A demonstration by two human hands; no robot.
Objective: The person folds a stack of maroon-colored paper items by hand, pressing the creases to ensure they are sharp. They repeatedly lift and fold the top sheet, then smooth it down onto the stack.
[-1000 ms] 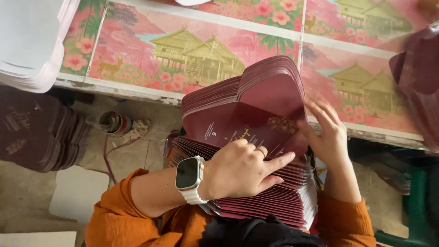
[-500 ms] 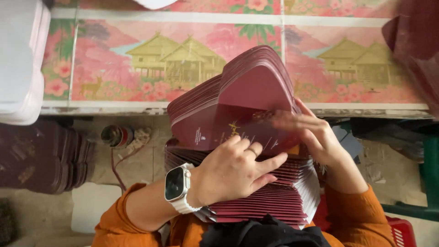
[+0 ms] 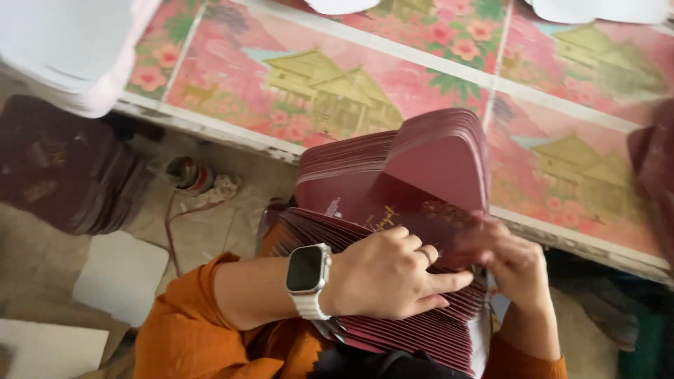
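A thick stack of maroon cards with gold print rests in my lap, its upper part fanned upward toward the table. My left hand, with a white smartwatch on the wrist and a ring on one finger, presses flat on the lower part of the stack. My right hand is at the stack's right edge, fingers on the top cards; it is blurred. Orange sleeves cover both my arms.
A table with a pink floral cloth showing yellow houses runs across the top. A white stack sits at upper left. Another pile of maroon cards lies on the floor at left, near a small round tin and white sheets.
The camera has swung, so the table now slants. My right hand has slid lower along the stack's right edge; my left hand keeps pressing on the cards.
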